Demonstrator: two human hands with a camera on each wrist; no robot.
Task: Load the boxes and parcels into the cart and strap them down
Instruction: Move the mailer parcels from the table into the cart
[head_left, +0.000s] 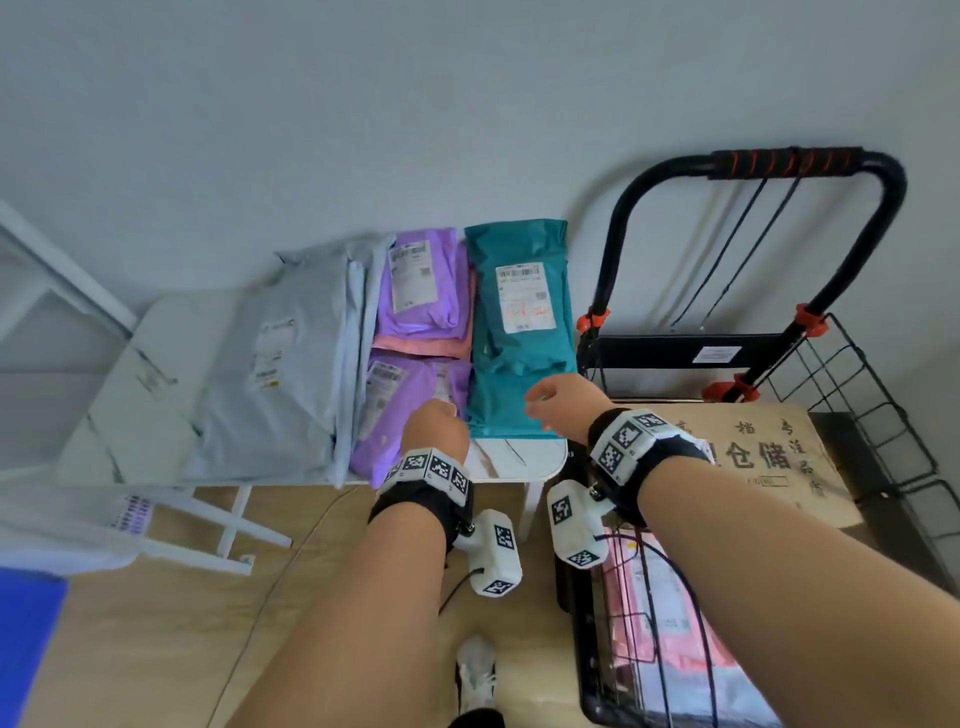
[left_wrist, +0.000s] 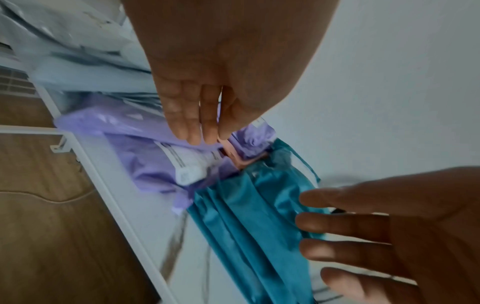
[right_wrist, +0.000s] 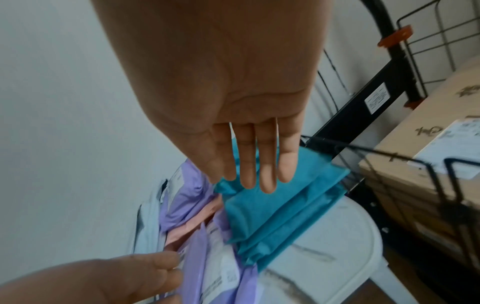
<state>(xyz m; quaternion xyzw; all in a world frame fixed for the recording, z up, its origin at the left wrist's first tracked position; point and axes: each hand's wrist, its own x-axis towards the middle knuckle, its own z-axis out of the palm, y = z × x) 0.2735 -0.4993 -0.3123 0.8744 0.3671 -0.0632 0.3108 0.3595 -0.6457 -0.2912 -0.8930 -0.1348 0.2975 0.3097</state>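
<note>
Several soft parcels lie on a white folding table (head_left: 156, 364): a grey one (head_left: 280, 374), two purple ones (head_left: 421, 291) (head_left: 395, 410) over a pink one (head_left: 421, 345), and a teal one (head_left: 498, 364). My left hand (head_left: 436, 421) (left_wrist: 200, 127) reaches out flat, fingers straight, with its tips at the near purple parcel (left_wrist: 145, 164). My right hand (head_left: 556, 405) (right_wrist: 254, 176) is open, fingers straight, just over the teal parcel's (right_wrist: 272, 216) near end. Neither hand holds anything. The black cart (head_left: 857, 395) stands to the right, with a cardboard box (head_left: 769, 452) in it.
Pink parcels (head_left: 670, 613) lie in the cart's near part behind the wire front. Black cords (head_left: 748, 249) hang from the cart handle (head_left: 779, 163). A wall rises directly behind the table. Wooden floor and my shoe (head_left: 475, 675) are below.
</note>
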